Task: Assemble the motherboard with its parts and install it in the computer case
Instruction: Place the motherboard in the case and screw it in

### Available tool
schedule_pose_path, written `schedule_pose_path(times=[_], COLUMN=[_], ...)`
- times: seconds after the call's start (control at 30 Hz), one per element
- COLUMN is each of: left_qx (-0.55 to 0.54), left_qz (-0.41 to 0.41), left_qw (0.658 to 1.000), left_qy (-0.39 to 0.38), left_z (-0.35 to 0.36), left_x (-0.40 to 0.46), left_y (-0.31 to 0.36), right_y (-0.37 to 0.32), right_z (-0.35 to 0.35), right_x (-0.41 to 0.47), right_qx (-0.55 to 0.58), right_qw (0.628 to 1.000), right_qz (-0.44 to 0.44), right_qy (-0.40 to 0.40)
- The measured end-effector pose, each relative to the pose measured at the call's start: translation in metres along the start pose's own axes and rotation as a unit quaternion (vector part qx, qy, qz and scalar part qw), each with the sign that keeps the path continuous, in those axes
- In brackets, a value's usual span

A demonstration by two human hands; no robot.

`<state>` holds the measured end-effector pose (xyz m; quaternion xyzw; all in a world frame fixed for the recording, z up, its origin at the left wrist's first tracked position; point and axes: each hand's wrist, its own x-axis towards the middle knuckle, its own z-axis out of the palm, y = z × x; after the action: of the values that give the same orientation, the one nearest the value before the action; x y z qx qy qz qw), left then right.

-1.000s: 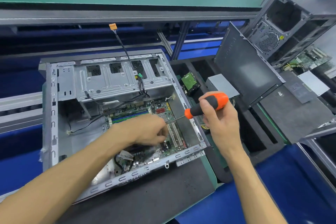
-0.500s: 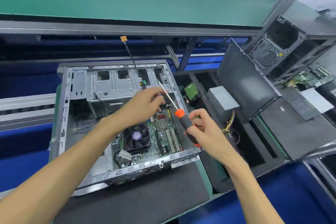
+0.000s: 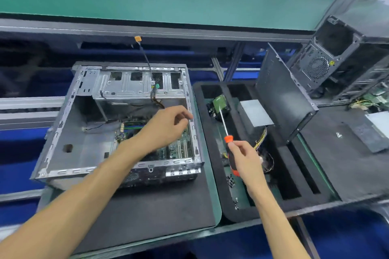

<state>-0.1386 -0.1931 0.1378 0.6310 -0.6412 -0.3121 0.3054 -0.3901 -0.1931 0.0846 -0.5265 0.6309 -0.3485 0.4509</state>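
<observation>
At the bench's near edge both forearms reach in. A scatter of small dark screws lies on the tray at the right, just by the right wrist. The right hand grips the screwdriver by its black-and-orange handle, fingers wrapped round it, shaft pointing up and away over the tray, well clear of the case. The left hand hovers over the case's right side with fingers loosely curled toward the thumb; whether they pinch a screw I cannot tell.

The case lies open on the dark mat, left of the tray. The motherboard sits on its floor in the near right corner, partly hidden under the left hand. Beyond it stands the drive cage, with a cable rising to an orange plug.

The step in hand looks like screwing the board down. To do it well, seat each screw square in its hole with the left fingers, bring the tip down upright before turning, keep the shaft off the slots, and stop at snug.
</observation>
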Motion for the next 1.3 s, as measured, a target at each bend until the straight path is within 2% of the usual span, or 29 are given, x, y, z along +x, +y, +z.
schedule_pose_path(times=[0.23,0.47,0.57,0.7,0.8,0.97,1.3], left_qx=[0.059,0.051,0.048,0.049,0.037,0.027,0.003], left_qz=[-0.066,-0.103,-0.105,-0.115,-0.109,-0.118,-0.178], left_qw=[0.995,0.991,0.989,0.988,0.988,0.981,0.946], left_qy=[0.055,0.072,0.088,0.092,0.103,0.148,0.271], left_z=[0.016,0.019,0.016,0.010,0.005,-0.014,-0.066], left_x=[-0.031,-0.053,-0.054,-0.055,-0.056,-0.072,-0.174], left_y=[-0.004,-0.017,-0.021,-0.022,-0.018,-0.007,-0.005], right_y=[0.083,0.094,0.087,0.062,0.022,-0.045,-0.102], right_z=[0.028,0.038,0.033,0.022,0.016,0.022,0.101], right_x=[0.016,0.017,0.020,0.020,0.017,0.005,-0.050], right_qx=[-0.151,-0.248,-0.276,-0.162,-0.073,0.004,0.029], right_qw=[0.986,0.964,0.958,0.984,0.987,0.970,0.917], right_qz=[0.035,0.022,0.011,-0.041,-0.126,-0.233,-0.328], right_qy=[-0.061,-0.091,-0.076,-0.067,-0.063,-0.072,-0.224])
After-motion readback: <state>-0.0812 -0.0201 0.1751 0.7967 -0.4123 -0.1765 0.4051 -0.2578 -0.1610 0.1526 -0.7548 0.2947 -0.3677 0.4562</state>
